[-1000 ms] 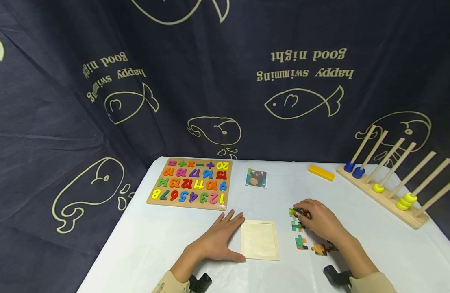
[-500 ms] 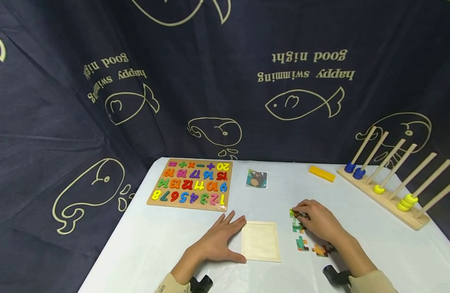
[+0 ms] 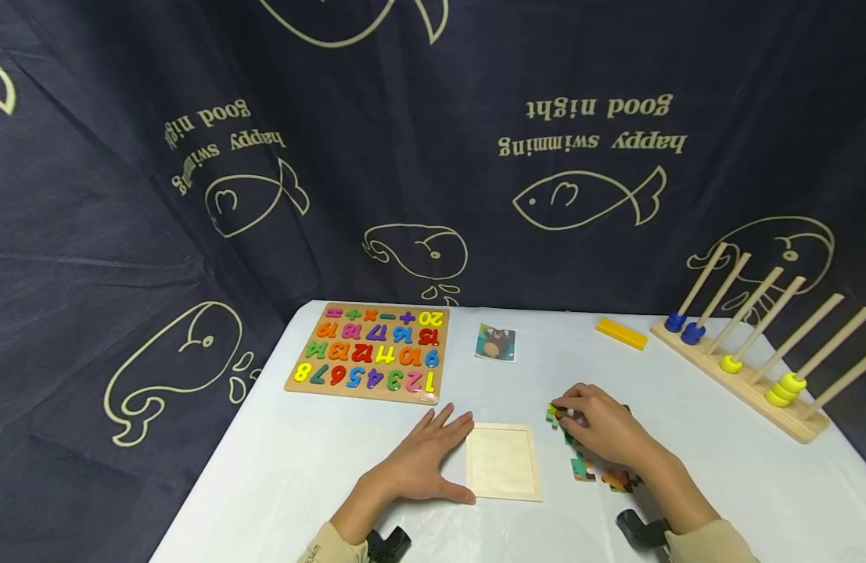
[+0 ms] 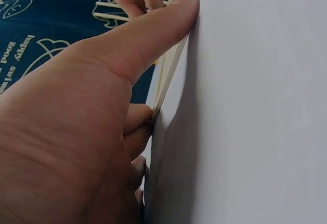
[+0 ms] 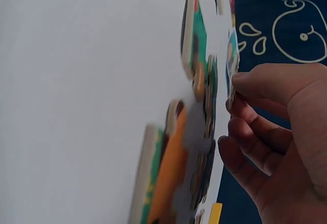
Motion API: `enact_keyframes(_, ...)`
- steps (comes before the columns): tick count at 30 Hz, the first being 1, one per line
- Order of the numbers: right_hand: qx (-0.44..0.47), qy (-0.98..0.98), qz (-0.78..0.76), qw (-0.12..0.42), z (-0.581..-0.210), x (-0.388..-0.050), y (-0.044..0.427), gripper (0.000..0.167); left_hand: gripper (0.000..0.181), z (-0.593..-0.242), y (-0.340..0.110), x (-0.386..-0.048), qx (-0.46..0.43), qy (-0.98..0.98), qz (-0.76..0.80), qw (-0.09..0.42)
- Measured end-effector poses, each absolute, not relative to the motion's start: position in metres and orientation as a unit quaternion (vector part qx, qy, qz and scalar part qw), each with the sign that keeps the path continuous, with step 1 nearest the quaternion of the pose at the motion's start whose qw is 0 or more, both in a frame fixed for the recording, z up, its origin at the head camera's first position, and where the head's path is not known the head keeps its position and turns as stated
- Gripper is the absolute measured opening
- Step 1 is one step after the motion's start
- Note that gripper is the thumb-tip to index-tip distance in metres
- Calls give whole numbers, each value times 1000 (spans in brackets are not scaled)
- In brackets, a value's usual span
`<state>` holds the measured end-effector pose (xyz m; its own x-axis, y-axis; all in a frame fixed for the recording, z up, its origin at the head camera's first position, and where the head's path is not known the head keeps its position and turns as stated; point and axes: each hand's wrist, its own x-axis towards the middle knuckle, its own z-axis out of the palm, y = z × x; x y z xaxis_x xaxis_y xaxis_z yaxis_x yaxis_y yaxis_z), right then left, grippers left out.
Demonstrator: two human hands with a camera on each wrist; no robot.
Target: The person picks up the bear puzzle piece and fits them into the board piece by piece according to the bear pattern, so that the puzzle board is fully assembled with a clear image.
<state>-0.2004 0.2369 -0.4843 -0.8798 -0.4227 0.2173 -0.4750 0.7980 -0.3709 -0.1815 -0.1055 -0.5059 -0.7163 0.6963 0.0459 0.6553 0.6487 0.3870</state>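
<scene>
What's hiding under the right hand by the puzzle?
In the head view, the right hand pinches a green piece. A teal piece and an orange piece peek out nearby. The hand covers the middle, so I can't count every piece.

White tabletop (image 3: 299,453) is carrying number board (image 3: 369,367) back left, bear card (image 3: 495,342) near it, yellow block (image 3: 621,334) and peg stand (image 3: 745,385) right, wooden tray (image 3: 503,463) front; puzzle pieces (image 3: 580,470) are lying right of tray.
</scene>
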Motion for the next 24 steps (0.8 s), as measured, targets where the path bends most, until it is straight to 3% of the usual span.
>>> enact_keyframes(14,247,-945,208,41,-482,-195,215,27,109,-508,-107,-182,374,906,190,51)
enact_keyframes(24,293,-931,209,63,-483,-193,200,25,110,-508,-107,-182,375,907,185,50)
